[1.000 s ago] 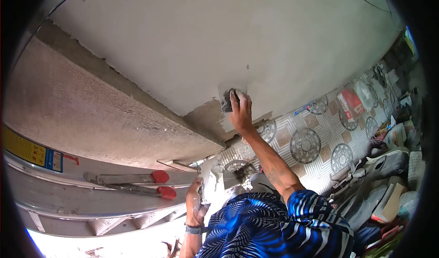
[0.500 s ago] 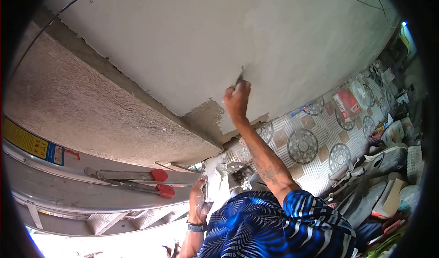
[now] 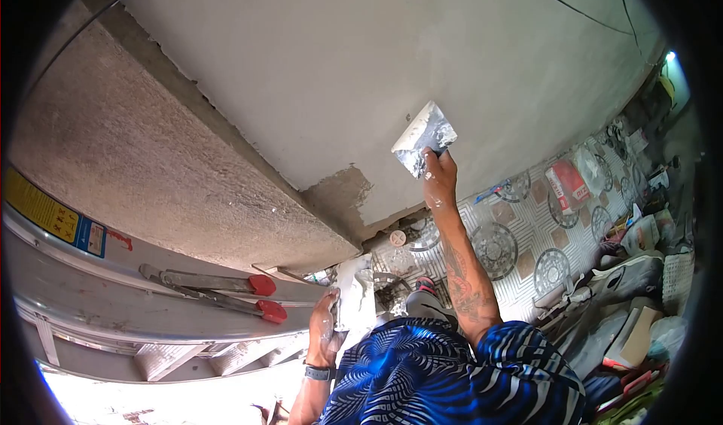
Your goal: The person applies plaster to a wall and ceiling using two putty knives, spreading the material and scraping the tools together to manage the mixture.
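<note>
A person's right hand grasped a wide putty knife in front of a pale wall, thumb pressed along its face, probably to steady the blade. White paste coated the blade's far edge, which was angled up and away from the fingers, apparently keeping them clear of it; whether the blade touched the wall could not be told. Lower, close to the body, the left hand was wrapped around the side of a paste-smeared flat board, its hidden fingers likely supporting it so the load lay within easy reach. A bare, darker patch showed beside a rough concrete ledge; a metal ladder lay alongside, left of the left hand.
</note>
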`<state>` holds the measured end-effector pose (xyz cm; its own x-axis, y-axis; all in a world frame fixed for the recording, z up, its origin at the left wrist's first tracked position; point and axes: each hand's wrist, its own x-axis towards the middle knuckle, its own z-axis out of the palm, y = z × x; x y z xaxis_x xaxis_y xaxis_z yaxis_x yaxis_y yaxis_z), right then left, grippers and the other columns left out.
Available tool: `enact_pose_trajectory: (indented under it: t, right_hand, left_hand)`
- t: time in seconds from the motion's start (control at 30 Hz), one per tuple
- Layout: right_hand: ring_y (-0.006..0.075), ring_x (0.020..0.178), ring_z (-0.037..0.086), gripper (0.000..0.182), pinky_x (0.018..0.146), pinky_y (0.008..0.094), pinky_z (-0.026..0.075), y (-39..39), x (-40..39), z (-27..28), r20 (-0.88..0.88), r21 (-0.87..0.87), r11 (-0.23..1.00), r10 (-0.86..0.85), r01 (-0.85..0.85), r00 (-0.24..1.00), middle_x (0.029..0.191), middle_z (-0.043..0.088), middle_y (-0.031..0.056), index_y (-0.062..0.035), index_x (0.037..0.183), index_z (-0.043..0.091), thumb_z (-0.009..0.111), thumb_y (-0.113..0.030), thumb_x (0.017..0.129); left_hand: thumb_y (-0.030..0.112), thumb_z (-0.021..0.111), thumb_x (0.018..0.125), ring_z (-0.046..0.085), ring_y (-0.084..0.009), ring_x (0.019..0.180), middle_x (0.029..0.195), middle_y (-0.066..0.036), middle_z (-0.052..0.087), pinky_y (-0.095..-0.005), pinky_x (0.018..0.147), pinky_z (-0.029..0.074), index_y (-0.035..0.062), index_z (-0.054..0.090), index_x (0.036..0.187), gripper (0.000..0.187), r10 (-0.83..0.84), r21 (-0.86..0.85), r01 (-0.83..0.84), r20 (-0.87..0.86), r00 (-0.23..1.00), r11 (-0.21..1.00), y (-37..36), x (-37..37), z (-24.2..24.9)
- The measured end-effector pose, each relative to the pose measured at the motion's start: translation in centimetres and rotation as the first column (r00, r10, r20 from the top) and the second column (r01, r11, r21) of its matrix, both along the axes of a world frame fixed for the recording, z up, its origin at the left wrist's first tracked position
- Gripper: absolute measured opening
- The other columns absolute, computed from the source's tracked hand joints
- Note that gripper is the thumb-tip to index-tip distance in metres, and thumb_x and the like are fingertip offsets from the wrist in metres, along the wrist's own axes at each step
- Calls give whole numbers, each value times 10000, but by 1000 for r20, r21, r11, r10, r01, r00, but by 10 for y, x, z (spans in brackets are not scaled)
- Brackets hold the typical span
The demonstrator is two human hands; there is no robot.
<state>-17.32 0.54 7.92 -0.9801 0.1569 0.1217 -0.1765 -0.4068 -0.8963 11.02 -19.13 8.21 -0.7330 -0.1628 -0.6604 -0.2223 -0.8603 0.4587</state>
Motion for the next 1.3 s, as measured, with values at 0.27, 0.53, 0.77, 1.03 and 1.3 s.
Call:
enact_pose_trajectory:
  t: [0.27, 0.53, 0.77, 1.03, 1.3]
  right_hand:
    - [304, 880, 550, 271, 868, 407, 442, -11, -13, -6, -212, 379, 844, -319, 379, 924, 975, 574, 185, 82, 1159, 517, 447, -91, 961]
    - [465, 1178, 394, 693, 1006, 531, 377, -97, -46, 5, -584, 598, 384, -391, 703, 711, 1334, 369, 321, 143, 1417, 318, 560, 122, 767]
    - [504, 1164, 377, 752, 1007, 561, 358, -136, -28, 2, -558, 640, 403, -342, 654, 756, 1363, 310, 366, 149, 1442, 271, 568, 100, 754]
    - [417, 981, 575, 278, 835, 470, 470, -84, 22, 11, -350, 501, 713, -351, 491, 868, 1134, 548, 267, 79, 1153, 524, 450, -91, 947]
    - [328, 788, 576, 191, 710, 413, 484, -58, -41, 12, 97, 345, 868, -412, 357, 906, 869, 569, 210, 96, 941, 543, 523, -80, 870]
  left_hand:
    - [139, 489, 978, 689, -206, 875, 1028, -104, 667, -331, 736, 601, 8, 571, 1150, 231, -28, -48, 29, 28, 999, 998, 1, -11, 19]
    - [138, 483, 980, 687, -193, 857, 1024, -84, 657, -323, 714, 602, 17, 558, 1179, 245, -39, -24, 39, 1, 999, 999, -3, -7, 4]
    - [157, 499, 973, 686, -200, 884, 1049, -80, 660, -340, 728, 598, 32, 576, 1171, 246, -59, -68, 62, 37, 998, 996, -2, -9, 7]
    - [146, 502, 976, 685, -217, 921, 1060, -105, 665, -339, 769, 595, 7, 559, 1220, 286, -80, -52, 81, 12, 997, 995, 0, -15, 9]
    - [143, 501, 977, 687, -215, 880, 1035, -98, 665, -352, 734, 602, 0, 572, 1187, 264, -59, -45, 59, 7, 998, 997, -6, 6, -9]
